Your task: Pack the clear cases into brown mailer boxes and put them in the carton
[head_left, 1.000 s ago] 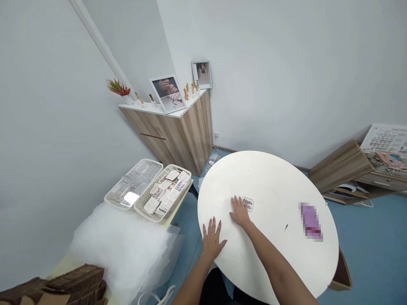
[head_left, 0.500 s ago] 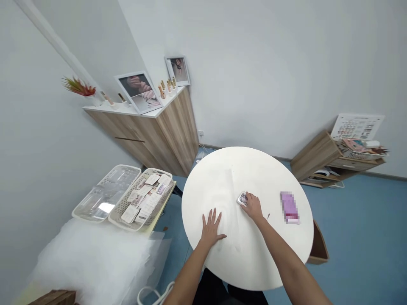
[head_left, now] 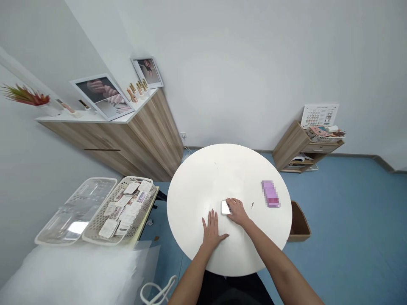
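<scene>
My left hand (head_left: pixel 211 233) lies flat on the white round table (head_left: pixel 203 169), fingers spread, holding nothing. To its right, my right hand (head_left: pixel 238 212) grips a small, flat, rounded-square case (head_left: pixel 225 207) by its right side, on or just above the tabletop. The case's face looks bright white now, so its contents are hard to make out. A small dark reddish piece (head_left: pixel 252 205) lies right of my right hand. Farther right rests a purple rectangular item (head_left: pixel 270 194), blurred by pixelation.
At left, a white basket (head_left: pixel 95 217) holds several cards and packets, beside a basket of clear plastic (head_left: pixel 73 216). Translucent sheets (head_left: pixel 73 275) are piled below. A wooden cabinet (head_left: pixel 152 135) stands behind, a smaller one (head_left: pixel 288 144) at right. An open brown box (head_left: pixel 299 224) sits beyond the table's right edge.
The camera view has shifted. The case in my right hand showed dark patterned contents before and now shows a bright white face. My left hand stays flat on the table.
</scene>
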A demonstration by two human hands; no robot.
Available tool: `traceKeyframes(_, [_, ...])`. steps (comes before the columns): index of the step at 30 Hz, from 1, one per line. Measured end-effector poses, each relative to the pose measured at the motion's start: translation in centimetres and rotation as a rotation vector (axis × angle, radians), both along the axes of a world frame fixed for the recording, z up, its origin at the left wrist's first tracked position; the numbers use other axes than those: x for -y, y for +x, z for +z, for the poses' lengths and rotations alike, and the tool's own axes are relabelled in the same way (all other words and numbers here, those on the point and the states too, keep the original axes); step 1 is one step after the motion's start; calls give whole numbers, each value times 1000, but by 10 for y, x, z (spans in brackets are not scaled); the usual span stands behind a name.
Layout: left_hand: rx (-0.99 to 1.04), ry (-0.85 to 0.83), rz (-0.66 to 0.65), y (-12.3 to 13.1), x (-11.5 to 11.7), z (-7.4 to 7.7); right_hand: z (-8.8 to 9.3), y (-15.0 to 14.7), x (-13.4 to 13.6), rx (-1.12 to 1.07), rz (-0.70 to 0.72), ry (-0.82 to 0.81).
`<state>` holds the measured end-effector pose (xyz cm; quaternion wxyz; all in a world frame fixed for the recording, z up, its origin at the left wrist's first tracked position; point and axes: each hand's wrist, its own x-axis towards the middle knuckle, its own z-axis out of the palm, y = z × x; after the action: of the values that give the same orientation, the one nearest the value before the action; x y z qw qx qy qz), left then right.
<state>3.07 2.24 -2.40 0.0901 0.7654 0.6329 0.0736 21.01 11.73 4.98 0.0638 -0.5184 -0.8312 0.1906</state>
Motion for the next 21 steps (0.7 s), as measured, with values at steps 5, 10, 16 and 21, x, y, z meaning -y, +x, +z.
traceKeyframes(5, [-28,21,-145,-26,29,3,-16,-12,33,13,-85,-12])
traceKeyframes(10, [-73,52,-40,-11,42,5,-21,-13,45,59,-98,-94])
traceKeyframes(16, [-36,55,-194,-22,52,26,-2,11,75,35,-55,54])
traceKeyframes(21, [-20,7,-376,-44,55,48,-4,34,123,79,130,66])
